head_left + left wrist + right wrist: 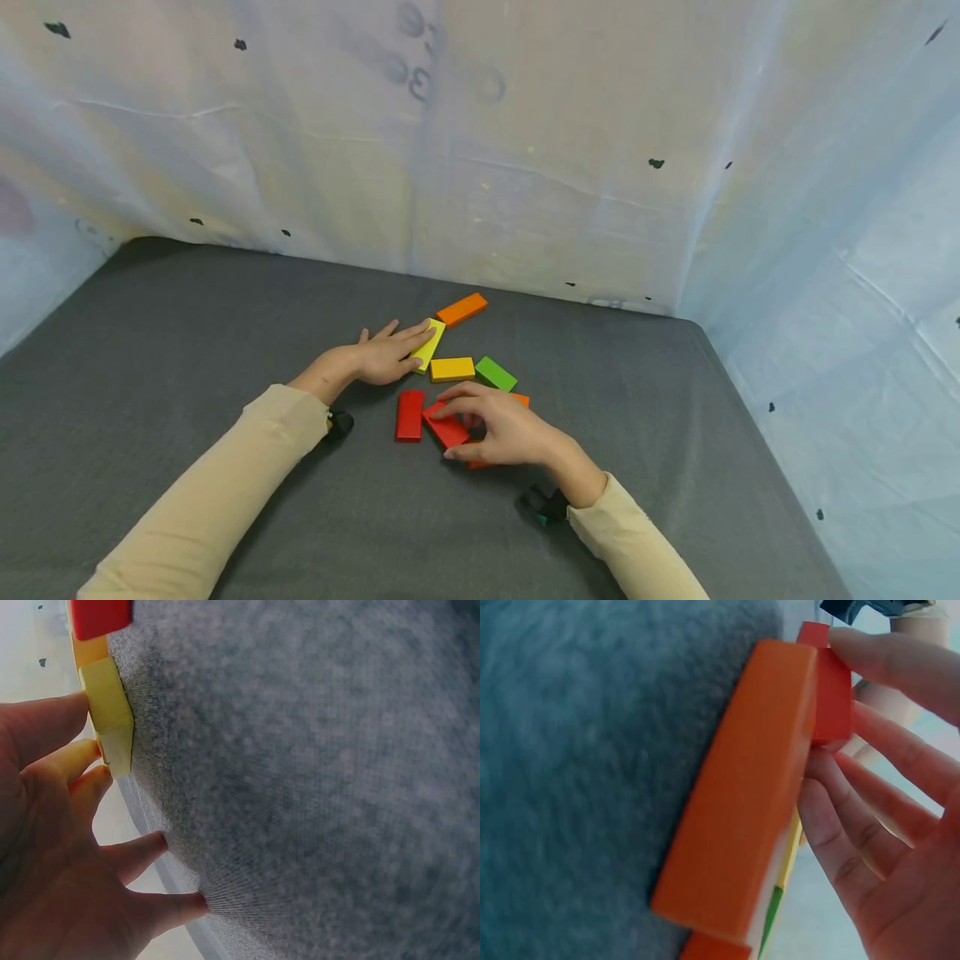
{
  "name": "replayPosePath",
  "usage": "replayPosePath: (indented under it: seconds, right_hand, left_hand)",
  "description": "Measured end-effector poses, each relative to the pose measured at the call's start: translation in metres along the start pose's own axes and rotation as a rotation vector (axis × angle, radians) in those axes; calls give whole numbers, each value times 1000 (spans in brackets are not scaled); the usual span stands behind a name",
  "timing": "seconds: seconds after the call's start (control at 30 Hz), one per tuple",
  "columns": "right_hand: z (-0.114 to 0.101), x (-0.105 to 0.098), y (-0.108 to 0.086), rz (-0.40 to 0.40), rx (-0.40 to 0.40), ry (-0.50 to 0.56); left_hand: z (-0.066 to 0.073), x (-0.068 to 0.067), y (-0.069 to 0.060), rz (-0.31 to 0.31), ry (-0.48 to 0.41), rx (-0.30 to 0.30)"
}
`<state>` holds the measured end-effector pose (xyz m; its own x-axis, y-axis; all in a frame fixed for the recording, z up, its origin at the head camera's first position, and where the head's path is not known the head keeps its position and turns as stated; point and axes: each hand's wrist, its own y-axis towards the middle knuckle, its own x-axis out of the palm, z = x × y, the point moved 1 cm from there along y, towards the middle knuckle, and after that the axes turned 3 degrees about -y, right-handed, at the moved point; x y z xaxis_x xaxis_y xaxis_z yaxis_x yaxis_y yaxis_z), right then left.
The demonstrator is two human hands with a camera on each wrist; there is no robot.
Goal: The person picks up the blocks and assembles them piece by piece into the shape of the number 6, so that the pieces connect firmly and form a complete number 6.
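My left hand (386,354) rests on a bright yellow block (429,348), its fingers fairly straight and spread. In the left wrist view, thumb and two fingers touch that yellow block (110,701), while the other two fingertips meet the cloth. With thumb and fingers bent, my right hand (510,427) holds a red block (446,427) by its ends. The right wrist view shows the thumb on one end of this red block (834,697). An orange block (735,787) lies close by, mostly covered by the right hand in the head view.
Left of the held block lies another red block (409,417). Farther back are an amber block (452,369), a green block (496,374) and an orange block (462,309). One more orange block (521,400) peeks out behind the right hand. Whitish sheeting (562,208) surrounds the grey cloth surface (225,317).
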<state>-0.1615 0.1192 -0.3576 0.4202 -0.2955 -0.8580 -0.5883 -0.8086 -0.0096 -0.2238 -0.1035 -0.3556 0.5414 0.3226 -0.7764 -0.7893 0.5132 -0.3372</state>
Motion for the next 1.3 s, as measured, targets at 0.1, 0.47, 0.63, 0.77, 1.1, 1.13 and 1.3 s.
replayPosePath:
  seconds: [0.1,0.47,0.63,0.77,1.1,1.13,1.3]
  right_hand:
    - [-1,3,2,-8,-30,-8]
    - [-1,5,-2,-40,-31,2]
    - [0,4,-4,-56,-29,23]
    - [2,3,-10,-48,-11,47]
    - [17,-8,-44,147,104,11]
    - [18,-9,-47,167,132,-11]
    - [21,-10,-62,229,249,-90]
  left_hand:
    - [0,0,0,2,3,-4]
    - [-3,-2,2,8,9,8]
    - [-4,-2,2,9,11,12]
    - [-4,-3,2,9,12,11]
    - [-2,0,1,26,5,5]
    - [-2,1,2,31,6,5]
    - [0,3,3,58,10,3]
